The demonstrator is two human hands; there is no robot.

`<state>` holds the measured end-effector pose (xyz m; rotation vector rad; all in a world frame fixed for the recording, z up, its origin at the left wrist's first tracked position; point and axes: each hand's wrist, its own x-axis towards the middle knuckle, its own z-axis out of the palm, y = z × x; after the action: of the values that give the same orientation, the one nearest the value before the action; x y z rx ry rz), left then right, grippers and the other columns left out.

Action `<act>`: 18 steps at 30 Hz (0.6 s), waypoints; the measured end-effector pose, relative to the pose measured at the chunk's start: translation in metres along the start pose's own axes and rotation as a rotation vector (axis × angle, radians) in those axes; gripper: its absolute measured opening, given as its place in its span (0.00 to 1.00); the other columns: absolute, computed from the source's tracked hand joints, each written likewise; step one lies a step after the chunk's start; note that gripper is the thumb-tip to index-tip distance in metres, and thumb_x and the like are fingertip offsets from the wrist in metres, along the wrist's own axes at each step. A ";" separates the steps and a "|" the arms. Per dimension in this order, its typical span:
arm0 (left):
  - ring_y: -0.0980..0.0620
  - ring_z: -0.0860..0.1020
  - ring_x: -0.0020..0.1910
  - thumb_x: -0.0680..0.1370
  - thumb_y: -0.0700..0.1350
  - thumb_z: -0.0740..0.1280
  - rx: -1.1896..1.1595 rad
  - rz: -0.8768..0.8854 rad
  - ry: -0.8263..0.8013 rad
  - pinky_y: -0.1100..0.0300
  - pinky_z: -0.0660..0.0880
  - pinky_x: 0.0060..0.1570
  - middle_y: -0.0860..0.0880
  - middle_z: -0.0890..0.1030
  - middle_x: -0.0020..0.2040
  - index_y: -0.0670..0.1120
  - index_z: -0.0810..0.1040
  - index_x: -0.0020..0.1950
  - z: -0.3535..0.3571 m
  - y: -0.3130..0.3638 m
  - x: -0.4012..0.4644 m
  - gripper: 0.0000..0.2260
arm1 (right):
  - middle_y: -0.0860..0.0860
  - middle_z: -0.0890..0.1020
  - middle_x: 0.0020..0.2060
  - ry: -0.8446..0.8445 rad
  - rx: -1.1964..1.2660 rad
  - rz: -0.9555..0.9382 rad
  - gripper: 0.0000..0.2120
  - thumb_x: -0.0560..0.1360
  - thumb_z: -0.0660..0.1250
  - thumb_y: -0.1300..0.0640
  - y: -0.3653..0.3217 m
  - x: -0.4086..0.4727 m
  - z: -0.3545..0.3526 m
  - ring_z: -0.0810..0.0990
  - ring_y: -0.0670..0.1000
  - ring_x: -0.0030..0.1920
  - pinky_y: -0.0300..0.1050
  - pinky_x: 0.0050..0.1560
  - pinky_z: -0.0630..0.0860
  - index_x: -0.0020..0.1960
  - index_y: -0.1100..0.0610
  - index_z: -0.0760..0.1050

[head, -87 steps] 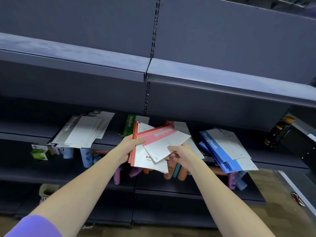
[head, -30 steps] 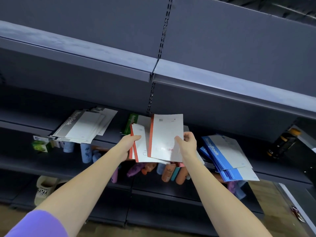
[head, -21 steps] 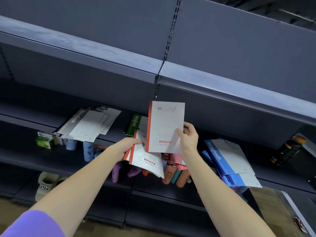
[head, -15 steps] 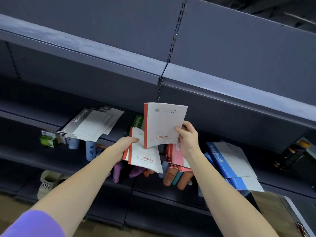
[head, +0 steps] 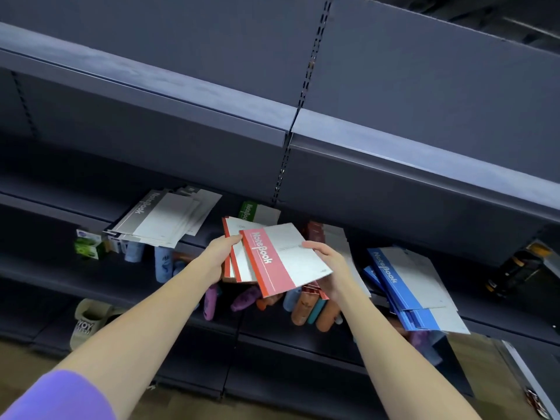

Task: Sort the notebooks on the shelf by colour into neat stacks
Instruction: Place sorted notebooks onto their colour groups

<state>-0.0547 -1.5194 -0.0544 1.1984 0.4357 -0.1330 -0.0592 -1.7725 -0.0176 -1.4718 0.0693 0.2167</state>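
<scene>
My right hand (head: 328,265) grips a red-banded notebook (head: 285,259), cover up with "NoteBook" showing, tilted above the middle shelf (head: 54,213). My left hand (head: 219,254) grips a small bundle of red notebooks (head: 235,256) at their left edge; the top notebook overlaps them. More red notebooks (head: 330,237) lie on the shelf behind my right hand. A grey notebook stack (head: 169,219) lies to the left, a green notebook (head: 253,210) at the back, and a fanned blue notebook stack (head: 409,283) to the right.
The upper shelf (head: 181,83) juts out overhead. Below the notebooks, the lower shelf holds coloured tubes (head: 306,307), pale blue bottles (head: 162,263) and a green box (head: 88,248). A slipper (head: 88,319) sits at the bottom left. A dark bottle (head: 515,268) stands far right.
My right hand has turned the raised notebook over from its white back to its red cover and lowered it onto the bundle in my left hand.
</scene>
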 end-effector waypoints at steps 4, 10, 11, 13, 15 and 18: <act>0.39 0.84 0.50 0.81 0.47 0.67 0.041 -0.001 -0.005 0.40 0.79 0.56 0.41 0.85 0.51 0.46 0.78 0.62 0.001 -0.001 0.001 0.11 | 0.54 0.85 0.54 -0.017 -0.094 0.049 0.12 0.81 0.62 0.57 0.000 -0.006 -0.007 0.84 0.56 0.54 0.53 0.48 0.78 0.60 0.53 0.81; 0.40 0.84 0.50 0.81 0.47 0.67 0.059 -0.002 -0.050 0.40 0.79 0.56 0.41 0.86 0.51 0.46 0.78 0.62 0.018 -0.001 0.003 0.11 | 0.49 0.80 0.53 0.164 -0.334 -0.036 0.12 0.76 0.71 0.61 0.005 -0.003 -0.007 0.81 0.49 0.50 0.41 0.42 0.75 0.58 0.50 0.79; 0.40 0.84 0.50 0.81 0.47 0.67 0.064 0.004 -0.065 0.42 0.80 0.54 0.41 0.85 0.51 0.46 0.77 0.63 0.021 -0.001 0.004 0.11 | 0.49 0.80 0.53 0.194 -0.353 -0.054 0.12 0.76 0.71 0.61 0.006 0.000 -0.009 0.80 0.48 0.51 0.42 0.44 0.74 0.57 0.49 0.78; 0.40 0.84 0.49 0.82 0.46 0.66 0.082 0.020 -0.080 0.45 0.81 0.50 0.42 0.85 0.52 0.46 0.77 0.64 0.025 0.002 0.004 0.11 | 0.48 0.81 0.51 0.258 -0.362 -0.096 0.13 0.77 0.70 0.61 0.007 0.003 -0.013 0.79 0.47 0.51 0.42 0.44 0.73 0.59 0.50 0.78; 0.40 0.83 0.50 0.82 0.46 0.66 0.096 0.028 -0.086 0.46 0.80 0.51 0.42 0.84 0.53 0.47 0.76 0.65 0.028 0.005 0.006 0.12 | 0.47 0.81 0.49 0.343 -0.359 -0.138 0.14 0.77 0.69 0.62 0.007 0.007 -0.020 0.79 0.47 0.50 0.42 0.43 0.74 0.61 0.51 0.77; 0.41 0.83 0.50 0.82 0.45 0.66 0.108 0.036 -0.100 0.47 0.80 0.52 0.43 0.84 0.53 0.47 0.76 0.65 0.028 0.008 0.009 0.12 | 0.49 0.81 0.53 0.502 -0.369 -0.171 0.15 0.77 0.68 0.62 0.008 0.015 -0.035 0.80 0.50 0.53 0.44 0.46 0.74 0.62 0.52 0.77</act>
<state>-0.0372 -1.5412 -0.0427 1.2987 0.3226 -0.1860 -0.0426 -1.8046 -0.0312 -1.8616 0.3209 -0.2989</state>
